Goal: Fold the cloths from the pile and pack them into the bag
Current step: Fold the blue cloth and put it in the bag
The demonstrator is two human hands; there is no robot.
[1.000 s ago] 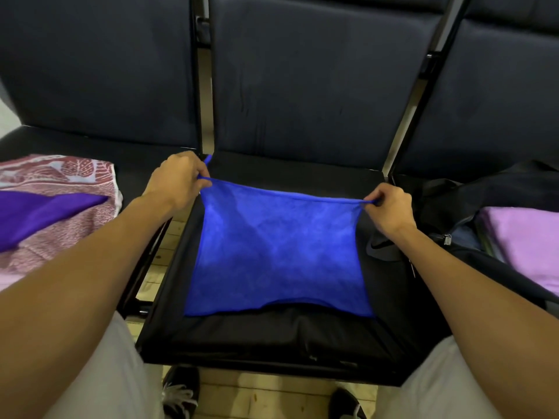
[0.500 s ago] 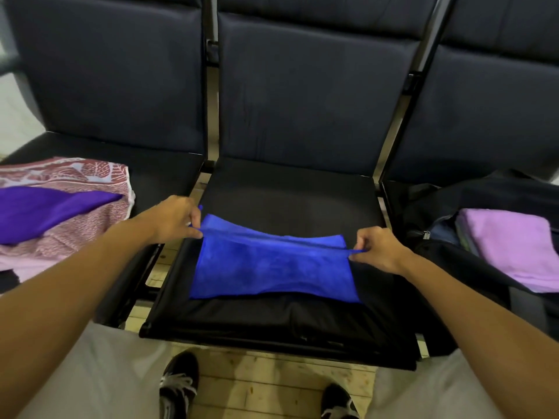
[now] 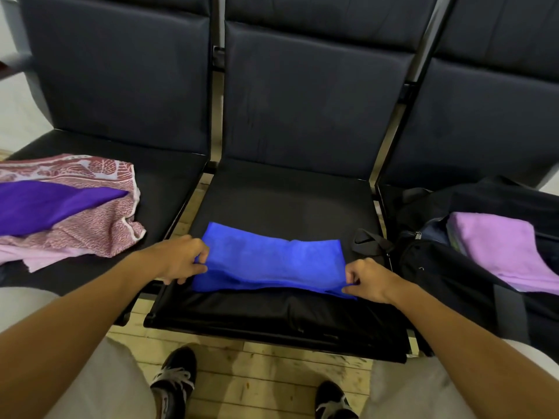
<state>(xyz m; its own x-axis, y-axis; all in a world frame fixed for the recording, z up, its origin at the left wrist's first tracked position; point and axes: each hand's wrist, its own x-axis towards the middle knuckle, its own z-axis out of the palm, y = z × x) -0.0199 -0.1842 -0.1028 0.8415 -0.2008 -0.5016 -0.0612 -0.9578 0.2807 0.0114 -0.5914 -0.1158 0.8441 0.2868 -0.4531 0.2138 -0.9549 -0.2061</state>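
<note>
A blue cloth [image 3: 272,261] lies folded in half on the middle seat [image 3: 287,201]. The left hand [image 3: 178,258] pinches its left end, the right hand [image 3: 367,279] its near right corner. A pile of cloths [image 3: 75,219] sits on the left seat. The open bag [image 3: 438,267] on the right holds a lilac cloth [image 3: 502,249].

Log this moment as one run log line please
step: folding | blue cloth on middle seat | left hand pinches left end | right hand pinches right end | bag: lilac cloth inside

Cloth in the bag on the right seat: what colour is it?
Light purple, plain: the folded cloth lies in the open black bag, clearest in the head view.
</note>
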